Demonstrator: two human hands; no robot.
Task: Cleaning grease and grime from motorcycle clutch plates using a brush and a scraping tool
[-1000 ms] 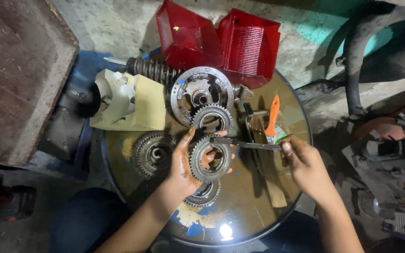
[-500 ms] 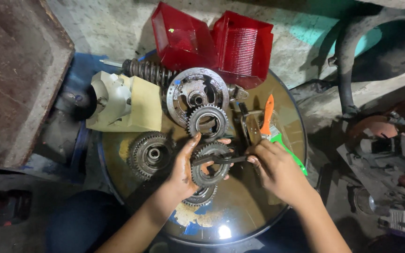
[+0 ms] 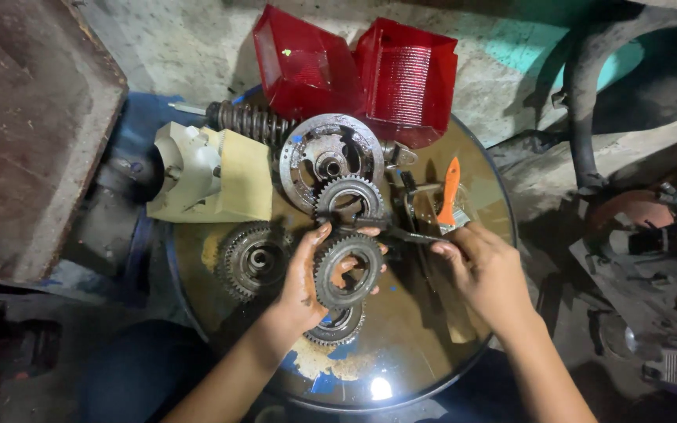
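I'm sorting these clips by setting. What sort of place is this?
Probably a small vehicle repair workshop. The left hand holds a greasy toothed gear over a round metal drum top strewn with more gears, beside a coil spring and two red tail-light lenses on a rough concrete floor.

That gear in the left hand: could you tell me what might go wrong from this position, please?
1. The left hand pinches the ring gear by its rim only, above another gear; it could slip and strike those teeth.
2. The right hand holds a thin dark tool pointed toward the gear; a slip might jab the left fingers.
3. The round metal tray looks oily and crowded, so parts may slide.
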